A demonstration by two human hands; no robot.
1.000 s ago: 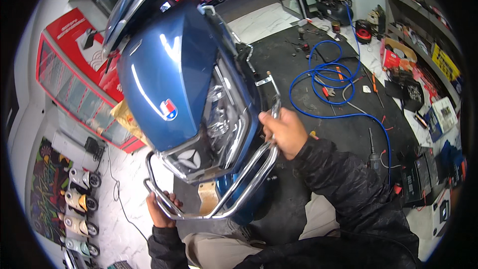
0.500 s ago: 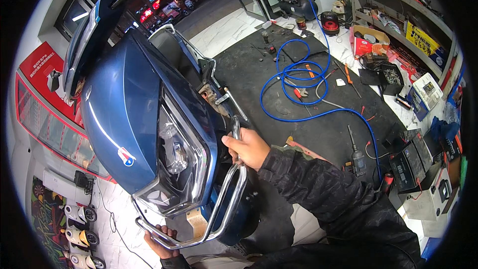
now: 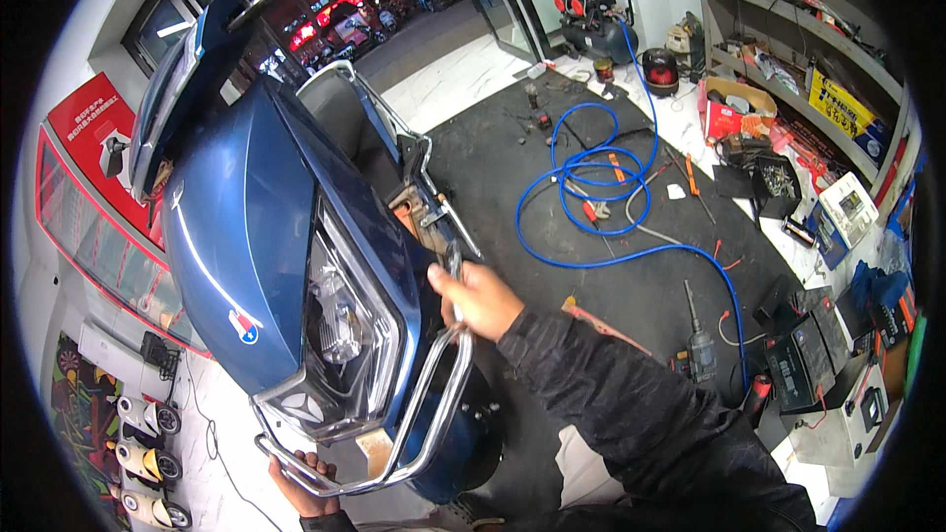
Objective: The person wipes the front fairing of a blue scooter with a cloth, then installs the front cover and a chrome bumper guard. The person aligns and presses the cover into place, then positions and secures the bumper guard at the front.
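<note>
In front of me stands a blue three-wheeler or scooter-like vehicle, its front end toward me, with a large clear headlight in a dark frame. A chrome tubular bumper bar loops around the lower front. My right hand is wrapped round the bar's upper end, beside the body's right edge. Down at the lower left, my left hand grips the bar's bottom tube, fingers curled over it. A tan bracket shows behind the bar. Where the bar meets the vehicle is partly hidden.
A blue air hose coils on the dark mat to the right, running from a compressor. A power drill, batteries and loose tools lie there too. Shelves stand far right; a red-framed glass case is left.
My view has shifted slightly. Both hands keep hold of the bumper bar, and hands and bar sit a little farther left in the picture.
</note>
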